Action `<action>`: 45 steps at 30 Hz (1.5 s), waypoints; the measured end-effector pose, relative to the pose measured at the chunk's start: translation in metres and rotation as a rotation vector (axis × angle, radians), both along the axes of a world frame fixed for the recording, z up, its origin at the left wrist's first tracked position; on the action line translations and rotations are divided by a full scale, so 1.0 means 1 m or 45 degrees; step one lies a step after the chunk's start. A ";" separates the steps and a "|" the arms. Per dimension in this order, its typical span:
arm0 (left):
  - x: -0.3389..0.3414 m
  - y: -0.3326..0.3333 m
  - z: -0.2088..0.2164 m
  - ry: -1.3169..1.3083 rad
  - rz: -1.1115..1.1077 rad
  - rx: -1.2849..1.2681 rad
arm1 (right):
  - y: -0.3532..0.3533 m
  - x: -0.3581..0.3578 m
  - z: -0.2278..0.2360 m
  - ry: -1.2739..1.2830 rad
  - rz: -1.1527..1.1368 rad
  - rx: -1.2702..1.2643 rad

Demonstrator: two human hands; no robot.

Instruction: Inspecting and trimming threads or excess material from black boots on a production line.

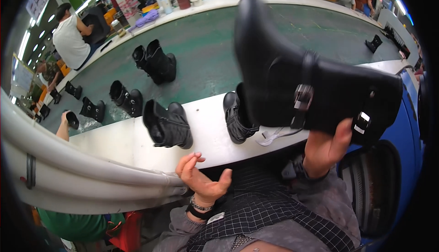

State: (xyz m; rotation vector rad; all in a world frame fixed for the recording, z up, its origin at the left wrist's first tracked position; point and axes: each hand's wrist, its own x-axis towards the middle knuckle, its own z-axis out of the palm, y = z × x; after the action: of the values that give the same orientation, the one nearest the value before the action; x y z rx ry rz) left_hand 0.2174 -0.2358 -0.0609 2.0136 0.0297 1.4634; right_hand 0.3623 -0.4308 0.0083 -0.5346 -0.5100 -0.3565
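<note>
A tall black boot [274, 82] with metal buckles is held up on the right, its toe pointing up and its shaft lying toward the right. My right hand [327, 151] grips the shaft from below, the thumb near a buckle. My left hand [203, 181] is empty, with thumb and fingers apart and slightly curled, just off the edge of the white ledge [208, 119]. Closest to it on the ledge stands a black ankle boot [169, 126] with a zip. Another black boot [235, 119] stands there, partly hidden behind the held one.
Several black boots [155, 62] stand on the green conveyor surface [206, 55]. Thick pale hoses [82, 160] curve along my left. A blue machine [407, 128] with a dark round opening is at my right. At far left another person's hand [64, 126] touches a boot.
</note>
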 end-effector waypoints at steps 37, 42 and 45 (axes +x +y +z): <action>0.026 -0.012 -0.032 0.316 -0.276 -0.936 | 0.054 0.042 -0.083 0.334 0.232 -1.190; 0.042 -0.022 -0.035 0.192 -0.478 -1.230 | 0.011 0.030 -0.095 0.549 0.450 -0.585; 0.057 -0.032 -0.034 0.109 -0.676 -1.350 | -0.003 0.014 -0.100 0.543 0.454 -0.426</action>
State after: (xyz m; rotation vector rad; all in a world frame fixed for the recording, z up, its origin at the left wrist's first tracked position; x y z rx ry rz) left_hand 0.2748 -0.2676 -0.0951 1.0782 0.2346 0.7430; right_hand 0.3764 -0.4340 -0.0918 -0.8041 -0.2413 0.1886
